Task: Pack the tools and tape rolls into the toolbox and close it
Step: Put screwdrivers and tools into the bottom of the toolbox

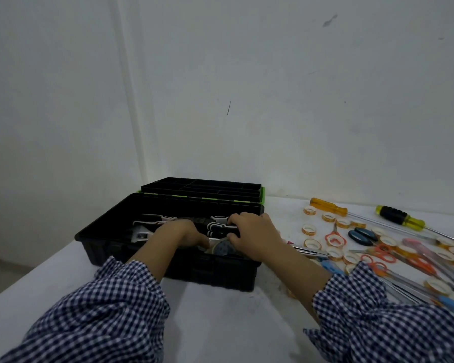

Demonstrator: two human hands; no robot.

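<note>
The black toolbox (110, 247) stands open on the white table, its lid (202, 189) with a green edge laid back against the wall. Inside lie an adjustable wrench (140, 235) and several tools with black-and-white handles (152, 219). Both my hands reach into the box. My left hand (177, 235) has its fingers curled down inside, and what they touch is hidden. My right hand (254, 234) grips one black-and-white handled tool (218, 227) between fingers and thumb. A grey tape roll (220, 248) lies just under both hands.
To the right of the box the table holds several small tape rolls (309, 211), orange scissors (334, 238), dark scissors (362, 236), two yellow-handled screwdrivers (328, 205) (399, 217), and more scissors and tools at the right edge. White walls meet in a corner behind the box.
</note>
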